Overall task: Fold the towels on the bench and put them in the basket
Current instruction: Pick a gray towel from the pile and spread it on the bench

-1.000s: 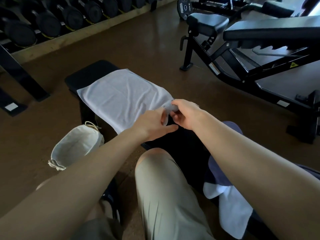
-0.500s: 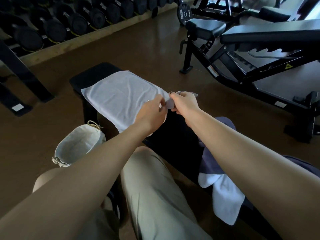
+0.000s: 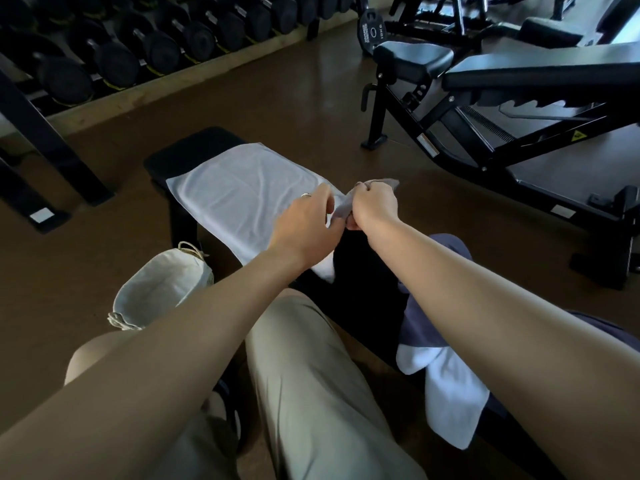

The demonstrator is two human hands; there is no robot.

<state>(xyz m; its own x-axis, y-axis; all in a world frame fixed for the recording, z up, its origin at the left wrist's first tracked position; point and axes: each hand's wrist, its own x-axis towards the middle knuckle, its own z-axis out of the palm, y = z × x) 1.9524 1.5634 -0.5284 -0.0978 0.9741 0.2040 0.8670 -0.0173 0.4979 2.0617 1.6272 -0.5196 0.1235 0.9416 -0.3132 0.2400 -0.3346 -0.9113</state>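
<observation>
A white towel (image 3: 242, 192) lies spread on the black bench (image 3: 187, 150). My right hand (image 3: 374, 204) grips the towel's near right corner and holds it lifted off the bench. My left hand (image 3: 308, 223) is right beside it with curled fingers at the same raised edge; its fingertips are hidden behind the hand. A cream fabric basket (image 3: 159, 292) stands on the floor left of the bench. More towels, a purple one (image 3: 419, 327) and a white one (image 3: 450, 393), hang over the bench near my right side.
A dumbbell rack (image 3: 138, 46) runs along the far left. An adjustable black weight bench (image 3: 502, 98) stands to the right. Brown floor (image 3: 294, 105) lies between them. My knees in beige shorts (image 3: 311, 375) are below my arms.
Both hands have risen and moved slightly away from me, lifting the towel's near right corner higher off the bench.
</observation>
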